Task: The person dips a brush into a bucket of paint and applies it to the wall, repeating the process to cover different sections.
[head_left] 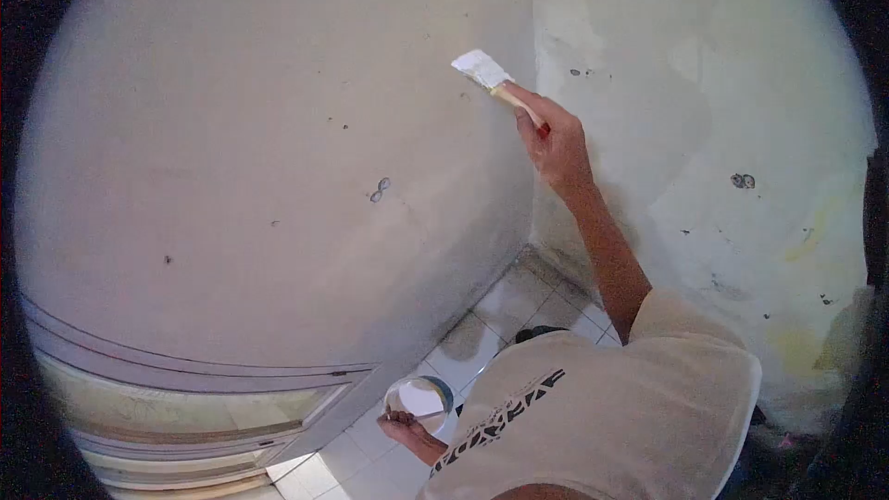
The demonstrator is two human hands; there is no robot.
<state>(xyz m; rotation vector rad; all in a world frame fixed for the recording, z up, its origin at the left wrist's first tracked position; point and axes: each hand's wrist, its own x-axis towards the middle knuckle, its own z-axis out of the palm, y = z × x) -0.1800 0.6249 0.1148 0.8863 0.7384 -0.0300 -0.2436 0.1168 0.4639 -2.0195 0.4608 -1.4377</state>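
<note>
Head view: right hand (558, 143) grips brush (495, 83), upper centre, seemingly coating wall (278, 130) (contact unclear); left hand (407, 431) holds container (450, 394), lower centre. Next stroke likely needs flattened bristles (478, 65).

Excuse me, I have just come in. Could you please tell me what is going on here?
A person holds a brush in the right hand, raised in front of the left wall, near the corner. Its bristles are coated in something white; whether they touch the wall is hard to tell. The left hand grips the edge of a round container with white, paint-like contents, seen above the tiled floor. The wall shows small holes and marks.
</note>
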